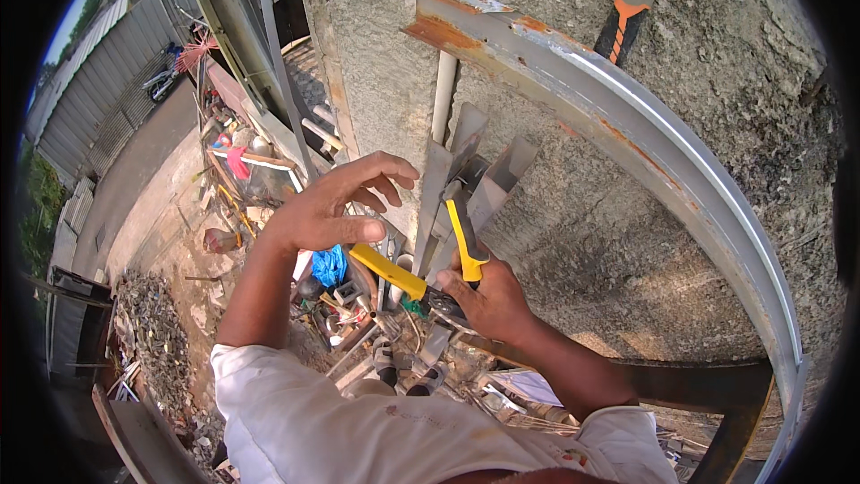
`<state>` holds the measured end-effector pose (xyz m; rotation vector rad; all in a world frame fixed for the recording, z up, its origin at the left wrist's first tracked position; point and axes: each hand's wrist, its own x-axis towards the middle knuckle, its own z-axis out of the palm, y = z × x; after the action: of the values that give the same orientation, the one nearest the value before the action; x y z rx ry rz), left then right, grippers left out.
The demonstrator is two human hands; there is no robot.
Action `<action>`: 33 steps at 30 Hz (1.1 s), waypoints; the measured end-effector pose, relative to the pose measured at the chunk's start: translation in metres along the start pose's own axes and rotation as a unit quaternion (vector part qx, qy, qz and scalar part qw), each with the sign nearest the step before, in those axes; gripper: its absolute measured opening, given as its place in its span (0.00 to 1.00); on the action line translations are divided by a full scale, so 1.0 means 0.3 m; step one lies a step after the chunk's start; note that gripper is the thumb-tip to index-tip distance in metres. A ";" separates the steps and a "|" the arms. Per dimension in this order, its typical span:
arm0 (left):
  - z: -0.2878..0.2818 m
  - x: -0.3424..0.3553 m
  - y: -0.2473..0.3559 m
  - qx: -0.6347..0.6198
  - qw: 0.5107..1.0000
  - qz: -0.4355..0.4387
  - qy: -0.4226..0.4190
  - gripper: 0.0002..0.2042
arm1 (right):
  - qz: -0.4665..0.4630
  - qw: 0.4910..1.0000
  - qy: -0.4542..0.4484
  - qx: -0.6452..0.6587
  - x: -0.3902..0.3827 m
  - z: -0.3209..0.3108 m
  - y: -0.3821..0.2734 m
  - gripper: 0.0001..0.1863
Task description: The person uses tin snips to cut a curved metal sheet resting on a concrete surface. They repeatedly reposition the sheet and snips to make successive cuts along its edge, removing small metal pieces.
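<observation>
White shirt (pixel 313 412) fronts hands (pixel 497 303), right gripping yellow-handled tool (pixel 462 235), blue bag (pixel 330 266) lying below.

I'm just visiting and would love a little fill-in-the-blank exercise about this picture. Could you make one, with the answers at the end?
1. The right hand grips a tool whose handles are black and bright ____.
2. The other hand, not closed around anything, is the person's ____ hand.
3. The crumpled plastic among the clutter below is coloured ____.
4. The long metal beam shows orange-brown patches of ____.

Missing words: yellow; left; blue; rust.
</observation>
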<state>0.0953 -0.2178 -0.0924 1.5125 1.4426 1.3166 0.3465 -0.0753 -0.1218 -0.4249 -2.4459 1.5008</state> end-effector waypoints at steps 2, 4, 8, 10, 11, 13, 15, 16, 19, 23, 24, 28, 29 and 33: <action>0.023 -0.039 -0.040 0.119 0.970 -0.148 -0.152 0.34 | 0.028 0.999 -0.017 -0.016 0.019 0.099 0.126 0.27; 0.059 -0.087 -0.103 0.216 0.926 -0.206 -0.229 0.31 | 0.034 0.994 -0.081 -0.065 0.044 0.177 0.212 0.33; 0.130 -0.257 -0.253 0.290 0.900 -0.248 -0.212 0.26 | -0.040 0.984 -0.151 -0.085 0.109 0.312 0.220 0.30; 0.130 -0.354 -0.319 0.271 0.926 -0.226 -0.135 0.23 | -0.078 0.975 -0.155 -0.140 0.144 0.337 0.175 0.29; 0.124 -0.396 -0.344 0.254 0.937 -0.215 -0.110 0.22 | -0.095 0.969 -0.163 -0.158 0.154 0.341 0.149 0.28; 0.113 -0.451 -0.371 0.291 0.948 -0.126 0.014 0.18 | -0.178 0.963 -0.078 -0.186 0.143 0.338 0.099 0.26; 0.088 -0.466 -0.358 0.235 0.952 -0.139 0.135 0.16 | -0.318 0.922 0.078 -0.205 0.110 0.336 0.066 0.27; 0.062 -0.461 -0.336 0.161 0.960 -0.149 0.177 0.15 | -0.381 0.910 0.115 -0.119 0.088 0.345 0.055 0.28; -0.006 -0.388 -0.251 0.077 0.944 -0.050 0.318 0.15 | -0.378 0.914 0.096 0.107 0.076 0.402 0.051 0.32; -0.119 -0.259 -0.157 0.141 0.955 -0.018 0.262 0.16 | -0.175 0.930 0.058 0.317 0.268 0.520 0.065 0.43; -0.134 -0.228 -0.151 0.143 0.961 -0.049 0.231 0.16 | -0.180 0.918 0.062 0.347 0.335 0.535 0.065 0.45; -0.120 -0.148 -0.167 0.120 0.975 -0.028 0.187 0.15 | -0.238 0.838 0.039 0.489 0.544 0.526 0.036 0.43; -0.108 -0.136 -0.172 0.184 0.967 -0.014 0.174 0.15 | -0.269 0.844 0.035 0.463 0.574 0.506 0.026 0.37; -0.126 -0.118 -0.139 0.072 0.982 -0.033 0.171 0.15 | -0.303 0.852 0.109 0.412 0.638 0.451 -0.041 0.24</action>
<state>0.0507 -0.2513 -0.1288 1.3577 1.8218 1.5137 0.1199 -0.1220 -0.1608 0.3110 -1.3405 1.8397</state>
